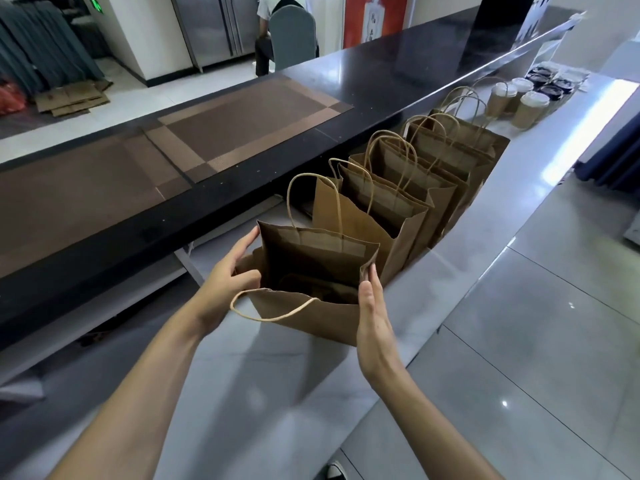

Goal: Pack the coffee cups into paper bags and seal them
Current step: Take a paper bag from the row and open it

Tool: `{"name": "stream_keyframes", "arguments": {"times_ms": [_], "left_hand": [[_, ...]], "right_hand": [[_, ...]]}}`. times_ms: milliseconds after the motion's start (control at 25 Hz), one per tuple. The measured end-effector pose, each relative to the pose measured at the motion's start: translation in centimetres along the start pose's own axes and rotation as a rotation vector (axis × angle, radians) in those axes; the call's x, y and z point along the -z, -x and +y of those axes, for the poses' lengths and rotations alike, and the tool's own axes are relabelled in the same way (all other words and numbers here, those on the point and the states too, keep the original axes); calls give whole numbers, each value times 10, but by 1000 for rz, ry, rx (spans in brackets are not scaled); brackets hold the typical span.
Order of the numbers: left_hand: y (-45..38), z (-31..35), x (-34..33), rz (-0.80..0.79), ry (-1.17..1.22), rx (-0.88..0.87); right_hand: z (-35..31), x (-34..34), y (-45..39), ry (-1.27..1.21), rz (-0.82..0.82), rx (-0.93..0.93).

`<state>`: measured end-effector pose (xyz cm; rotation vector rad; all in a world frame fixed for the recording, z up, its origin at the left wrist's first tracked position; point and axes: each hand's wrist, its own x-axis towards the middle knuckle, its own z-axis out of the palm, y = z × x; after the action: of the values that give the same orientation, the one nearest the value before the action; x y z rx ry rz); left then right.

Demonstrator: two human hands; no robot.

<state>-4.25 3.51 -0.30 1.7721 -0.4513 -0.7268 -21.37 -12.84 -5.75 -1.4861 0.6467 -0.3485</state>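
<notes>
The head view looks down along a grey table with a raised black ledge on its far side. At nine o'clock on that ledge lie two brown woven mats side by side.

The left hand holds the left side of the nearest paper bag: its fingers reach up along the outer wall to the rim, while the thumb curls in over the near-left edge, so the wall is pinched between them. The bag stands open near the centre of the frame, its near handle flopped outward toward the person. The inside is dark, and what it holds cannot be told.

The right hand rests against the bag's right side at about four o'clock from the bag's mouth, fingers straight and together, the fingertips touching the creased right corner of the rim.

From the held bag a row of open paper bags runs toward one o'clock, each just beside the next, handles upright. Past the row's far end, at about two o'clock, stand lidded coffee cups in brown sleeves, close together, with dark-lidded containers just beyond them.

At twelve o'clock a person sits on a grey chair, back to the table.
</notes>
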Motion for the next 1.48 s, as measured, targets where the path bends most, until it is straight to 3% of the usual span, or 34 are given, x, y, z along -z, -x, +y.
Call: {"name": "stream_keyframes", "arguments": {"times_ms": [280,560,1080,1480], "left_hand": [[47,-6,-9,-92,-3,-92],[82,10,-63,-220,-5,-177],[94,52,-253,-537,-46,-230],[84,78,-383,-614,-92,-223]], "right_hand": [[-10,11,49,1,89,60],[-13,56,119,30,243,115],[4,213,213,-8,626,53],[20,338,223,-69,685,45]]}}
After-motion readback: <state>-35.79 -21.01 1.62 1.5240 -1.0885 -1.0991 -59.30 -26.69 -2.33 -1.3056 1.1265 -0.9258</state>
